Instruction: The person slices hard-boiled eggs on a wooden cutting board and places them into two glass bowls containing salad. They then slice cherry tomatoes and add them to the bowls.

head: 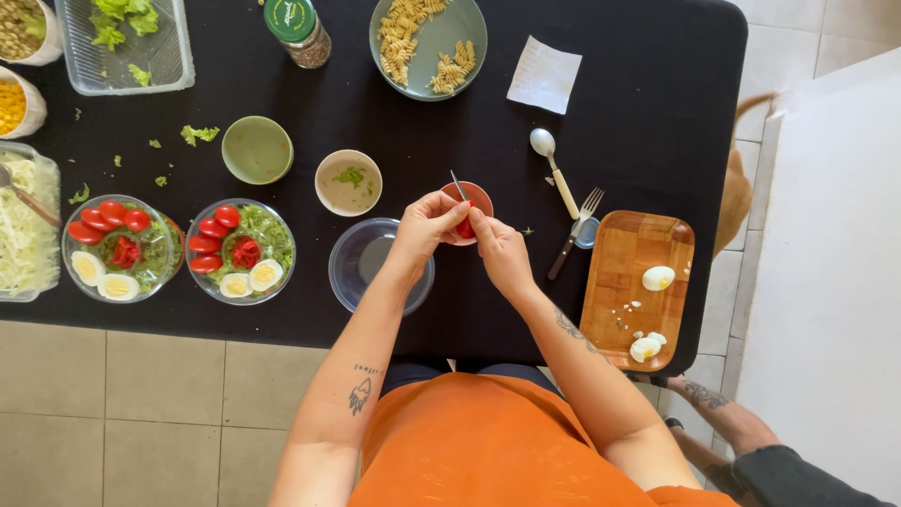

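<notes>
My left hand [424, 228] and my right hand [504, 252] meet fingertip to fingertip over a small red bowl [480, 194] on the black table [648, 141]. Between the fingers is a small red tomato piece [465, 228]. A thin knife blade [458, 186] sticks up from the fingers, and it seems to be held by my left hand. An empty glass bowl [358, 268] sits just under my left wrist.
Two filled salad bowls [239, 249] [120, 246] stand at the left. A wooden board [624, 272] with egg pieces lies at the right, beside a spoon [554, 160] and a fork [580, 214]. A pasta plate [449, 28] is behind. Another person's forearm [718, 408] is at the bottom right.
</notes>
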